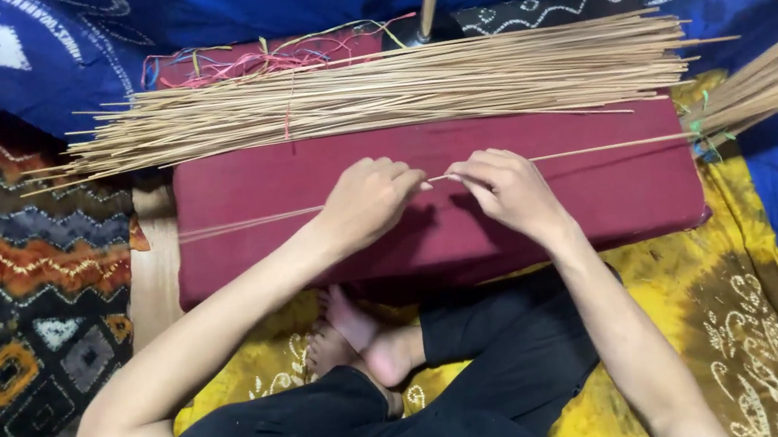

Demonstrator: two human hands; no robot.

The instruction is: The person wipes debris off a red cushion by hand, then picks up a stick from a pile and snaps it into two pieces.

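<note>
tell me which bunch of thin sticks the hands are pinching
The few thin sticks lying alone across the maroon cushion, pinched by left hand and right hand; the big pile behind lies untouched.

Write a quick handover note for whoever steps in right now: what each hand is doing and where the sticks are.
Left hand: fingers pinching a few thin sticks that trail off to the left over the maroon cushion.
Right hand: pinching the same thin sticks at mid-cushion; one stick runs on to the right edge.
Large pile of thin sticks lies along the cushion's far edge, with coloured threads behind it. Another bundle of sticks pokes in from the right.
Done: a few sticks pulled out of the pile.
Left: the big pile looks untouched; nothing visibly tied yet.
</note>
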